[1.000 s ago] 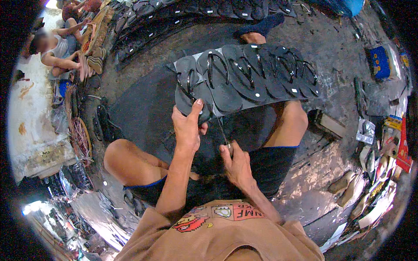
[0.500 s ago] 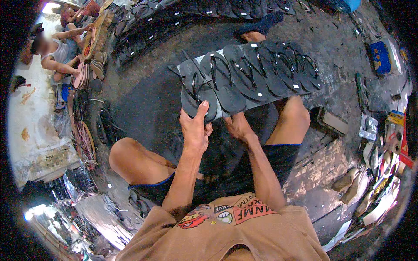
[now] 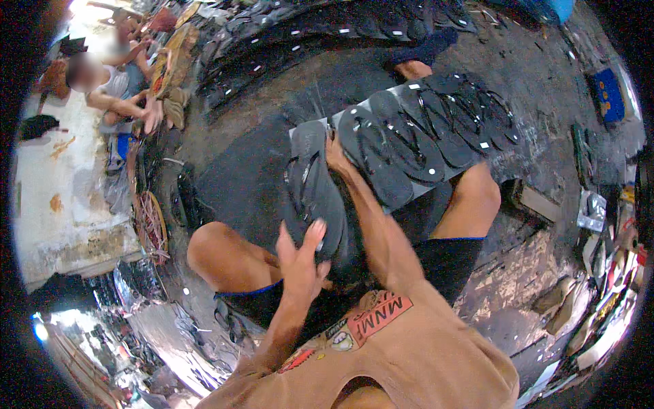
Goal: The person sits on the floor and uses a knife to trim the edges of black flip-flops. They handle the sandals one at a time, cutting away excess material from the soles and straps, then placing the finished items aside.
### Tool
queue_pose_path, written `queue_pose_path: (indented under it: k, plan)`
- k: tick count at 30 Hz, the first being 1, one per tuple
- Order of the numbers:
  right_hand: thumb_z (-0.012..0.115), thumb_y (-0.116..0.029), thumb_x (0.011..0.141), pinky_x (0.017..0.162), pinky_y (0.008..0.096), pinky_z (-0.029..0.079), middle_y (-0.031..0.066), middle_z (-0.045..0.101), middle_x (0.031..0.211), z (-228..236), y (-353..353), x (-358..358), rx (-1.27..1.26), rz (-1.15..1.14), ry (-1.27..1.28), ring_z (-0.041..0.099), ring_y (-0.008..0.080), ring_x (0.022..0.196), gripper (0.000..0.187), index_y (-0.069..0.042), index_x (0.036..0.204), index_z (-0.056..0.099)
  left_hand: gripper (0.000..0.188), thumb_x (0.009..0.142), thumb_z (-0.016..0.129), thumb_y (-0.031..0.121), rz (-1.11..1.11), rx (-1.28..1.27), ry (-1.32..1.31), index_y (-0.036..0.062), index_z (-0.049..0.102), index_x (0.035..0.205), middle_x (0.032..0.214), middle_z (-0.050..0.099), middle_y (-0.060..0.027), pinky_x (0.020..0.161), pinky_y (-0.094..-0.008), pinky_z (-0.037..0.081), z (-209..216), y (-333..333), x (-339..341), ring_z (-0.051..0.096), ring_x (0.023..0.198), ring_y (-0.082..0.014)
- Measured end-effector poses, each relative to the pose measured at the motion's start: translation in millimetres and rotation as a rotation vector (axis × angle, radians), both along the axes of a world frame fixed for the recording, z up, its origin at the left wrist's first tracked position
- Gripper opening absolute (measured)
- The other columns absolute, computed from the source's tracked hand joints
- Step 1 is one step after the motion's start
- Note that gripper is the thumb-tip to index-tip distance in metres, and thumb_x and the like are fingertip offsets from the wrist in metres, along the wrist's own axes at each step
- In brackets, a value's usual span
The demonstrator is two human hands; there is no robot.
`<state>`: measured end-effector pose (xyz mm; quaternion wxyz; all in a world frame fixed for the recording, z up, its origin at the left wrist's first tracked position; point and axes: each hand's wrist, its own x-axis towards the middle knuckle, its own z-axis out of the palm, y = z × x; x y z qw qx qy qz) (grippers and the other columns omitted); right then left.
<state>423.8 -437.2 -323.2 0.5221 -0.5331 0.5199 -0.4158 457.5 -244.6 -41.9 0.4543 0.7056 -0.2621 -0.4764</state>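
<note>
A pair of black flip-flops (image 3: 315,180) stands on end in front of me, drawn apart from the row. My left hand (image 3: 303,262) grips its near end, with the thumb on the upper side. Along its right edge, near the far end, my right hand (image 3: 335,151) reaches up; its fingers are mostly hidden. To the right, several more black flip-flops with shiny straps (image 3: 388,146) lie overlapping in a slanted row on a grey sheet (image 3: 336,117). Small white stickers mark some of their soles.
Long rows of black flip-flops (image 3: 313,37) curve along the far floor. Two people (image 3: 112,85) sit at the far left. A blue box (image 3: 606,95) and a pale block (image 3: 535,203) lie to the right. Loose scraps (image 3: 569,300) are piled at lower right.
The leftmost flip-flops have come away from the row and toward me in my left hand. My right hand has moved from under the row's near edge up between them and the row.
</note>
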Motion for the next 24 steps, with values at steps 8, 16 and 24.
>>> queue_pose_path:
  k: [8,16,24]
  plan:
    - [0.061,-0.049,0.103,0.050,0.0240,0.042,0.0010,0.061,0.071,256,53,-20,0.250,0.037,-0.647,0.057,0.0093,0.060,0.052,0.002,0.110,0.070,0.093,0.090,0.081,0.037,-0.144,-0.041,-0.585,-0.0112,0.033,0.153,0.143,0.049,-0.0251,0.104,-0.0404,0.046,27,75,37,0.057,0.123,-0.0313]
    - [0.073,-0.021,0.097,0.061,0.0236,0.044,-0.0018,0.060,0.073,331,159,-57,-0.216,0.089,-0.073,0.054,0.0068,0.068,0.038,-0.001,0.129,0.066,0.048,0.103,0.067,0.039,-0.045,-0.174,-0.027,0.0003,0.063,0.131,0.109,0.072,-0.0046,0.090,-0.0288,0.052,90,20,77,0.068,0.099,-0.0133]
    - [0.065,-0.030,0.098,0.064,0.0513,0.053,0.0236,0.067,0.078,282,306,-153,0.080,0.477,0.395,0.068,0.0472,0.073,0.026,-0.008,0.111,0.063,0.040,0.106,0.059,0.046,-0.031,-0.004,0.284,0.0076,0.070,0.114,0.103,0.075,0.0000,0.074,-0.0249,0.054,108,63,104,0.069,0.086,-0.0087]
